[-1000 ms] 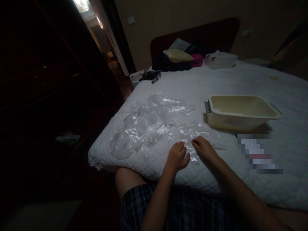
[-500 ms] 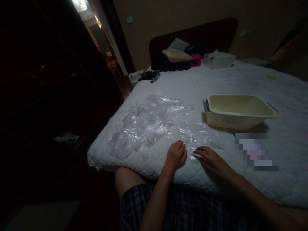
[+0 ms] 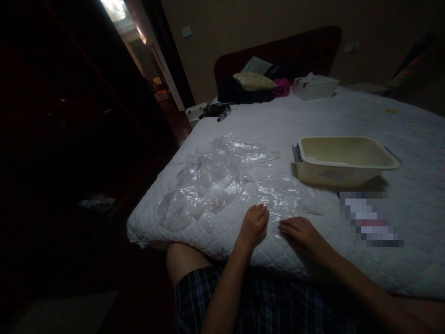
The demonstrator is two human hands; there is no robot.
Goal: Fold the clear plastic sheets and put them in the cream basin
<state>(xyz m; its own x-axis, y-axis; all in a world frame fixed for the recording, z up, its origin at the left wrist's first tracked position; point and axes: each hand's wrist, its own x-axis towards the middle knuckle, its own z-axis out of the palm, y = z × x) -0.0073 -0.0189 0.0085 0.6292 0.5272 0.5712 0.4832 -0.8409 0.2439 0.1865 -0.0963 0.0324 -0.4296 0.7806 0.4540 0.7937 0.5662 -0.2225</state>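
Note:
Thin, crumpled clear plastic bags [image 3: 215, 178] lie spread over the near left part of the white quilted bed [image 3: 347, 102]. My left hand [image 3: 255, 225] is closed at the near edge of one clear plastic bag [image 3: 278, 197], its fingers curled together. Just to the right, my right hand [image 3: 303, 235] pinches the same plastic, with fingertips pressed together and pointing left. A short stretch of film shows between the two hands. The thumbs are mostly hidden.
A cream plastic basin [image 3: 347, 174] with grey handles stands to the right. Near it lies a flat pixelated object [image 3: 371, 222]. Towards the headboard [image 3: 278, 51] are a white box [image 3: 316, 88], a beige cushion [image 3: 255, 81], a pink roll [image 3: 282, 88] and a small bottle [image 3: 223, 115].
The fingers of my right hand have drawn closer together, and that hand has dropped slightly. My left hand has barely moved. The plastic and basin stay in place.

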